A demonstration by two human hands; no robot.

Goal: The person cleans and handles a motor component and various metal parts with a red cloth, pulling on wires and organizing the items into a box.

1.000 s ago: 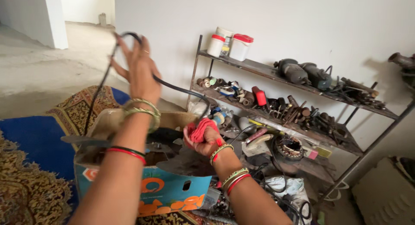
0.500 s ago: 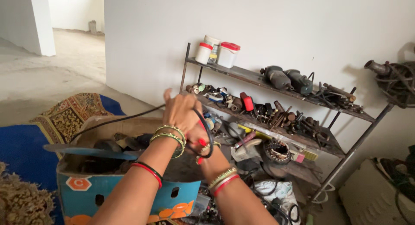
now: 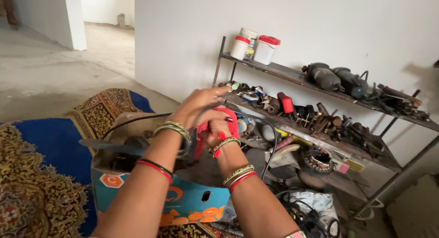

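Left hand (image 3: pixel 197 108) crosses in front of the right hand (image 3: pixel 218 130), hiding most of the red object (image 3: pixel 231 121) gripped behind its fingers. Black cable (image 3: pixel 270 142) vanishes behind both hands. Cardboard box (image 3: pixel 183 201) contents below the fingers stay indistinct.

A second ago the left hand (image 3: pixel 201 105) was raised high above the cardboard box (image 3: pixel 183 199), lifting the black cable (image 3: pixel 267 137) up in a tall loop. It has since dropped to just above the box and closed in on the right hand (image 3: pixel 217 130), so the two now touch over the box. The cable no longer rises overhead; it curves low beside the box. The red object (image 3: pixel 228 121), earlier held alone in the right hand, is now covered partly by both.
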